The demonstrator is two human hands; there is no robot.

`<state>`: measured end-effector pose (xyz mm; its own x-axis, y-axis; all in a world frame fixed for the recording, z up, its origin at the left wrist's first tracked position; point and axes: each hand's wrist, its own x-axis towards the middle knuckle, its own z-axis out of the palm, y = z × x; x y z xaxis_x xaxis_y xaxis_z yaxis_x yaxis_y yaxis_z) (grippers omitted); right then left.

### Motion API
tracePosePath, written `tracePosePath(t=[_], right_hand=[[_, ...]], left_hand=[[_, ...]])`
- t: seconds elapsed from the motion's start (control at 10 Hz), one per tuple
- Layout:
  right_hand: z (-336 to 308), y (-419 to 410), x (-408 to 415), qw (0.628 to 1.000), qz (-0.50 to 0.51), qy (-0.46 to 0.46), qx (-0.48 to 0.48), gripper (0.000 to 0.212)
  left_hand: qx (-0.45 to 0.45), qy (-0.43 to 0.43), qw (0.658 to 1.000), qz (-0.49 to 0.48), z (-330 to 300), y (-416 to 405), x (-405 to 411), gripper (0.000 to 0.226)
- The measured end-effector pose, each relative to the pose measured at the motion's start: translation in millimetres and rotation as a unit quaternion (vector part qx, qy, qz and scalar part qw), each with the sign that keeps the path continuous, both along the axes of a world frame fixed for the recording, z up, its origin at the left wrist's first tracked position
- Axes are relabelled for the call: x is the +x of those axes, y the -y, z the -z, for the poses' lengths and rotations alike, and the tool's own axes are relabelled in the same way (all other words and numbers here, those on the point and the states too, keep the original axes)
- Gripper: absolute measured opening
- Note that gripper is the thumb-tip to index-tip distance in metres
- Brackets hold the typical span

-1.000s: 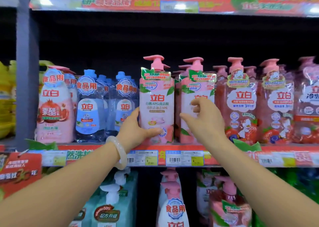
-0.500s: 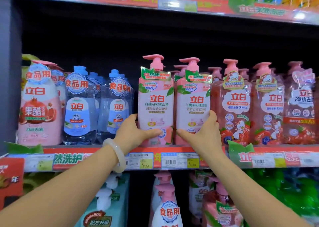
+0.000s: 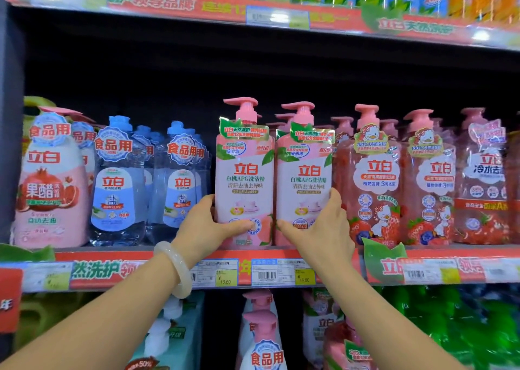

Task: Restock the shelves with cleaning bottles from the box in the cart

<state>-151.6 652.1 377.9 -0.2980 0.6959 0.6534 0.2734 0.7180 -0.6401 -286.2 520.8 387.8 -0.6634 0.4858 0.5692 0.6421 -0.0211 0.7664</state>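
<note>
The person stands facing the shelf [image 3: 281,250] with both arms raised to it. On the front edge stand 2 pale pink pump bottles side by side, touching or nearly so, labels facing out. The left hand [image 3: 208,226] wraps the lower left side of the left pink bottle [image 3: 244,178], thumb across the front near the base and fingers curled round the side; the grip is clenched on that bottle. The right hand [image 3: 318,226] mirrors it on the right pink bottle [image 3: 305,178], thumb on the front low down and fingers round the right side, grasping it. A pale bangle [image 3: 176,268] sits on the left wrist.

Holding both low and from the outer sides looks like a way to square the pair against each other and bring them flush with the shelf lip, directly above the price tags [image 3: 247,274]. Both bottles appear to stand upright on the shelf, so I judge they are placed and are only being straightened.

To the left stand clear blue bottles [image 3: 121,183] and a pomegranate-label bottle [image 3: 47,183]; to the right, red strawberry bottles [image 3: 377,183] just beside the right hand. More pink pump heads show behind the front pair, so the row looks well filled. The cart and box are out of view. A careless pull away could nudge the strawberry bottles, since the right fingers sit in the narrow gap next to them.
</note>
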Motion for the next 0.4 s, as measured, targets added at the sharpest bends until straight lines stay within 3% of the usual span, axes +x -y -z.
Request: tracePosePath(t=[0.2, 0.4], right_hand=[[2.9, -1.3, 1.6, 1.000, -0.008, 0.008, 0.004, 0.115], [11.9, -5.4, 11.9, 0.992, -0.117, -0.043, 0.020, 0.109]], left_hand=[[0.016, -0.036, 0.999, -0.034, 7.1, 2.3, 7.3, 0.063], [0.008, -0.124, 0.985, -0.116, 15.2, 1.5, 14.0, 0.081]])
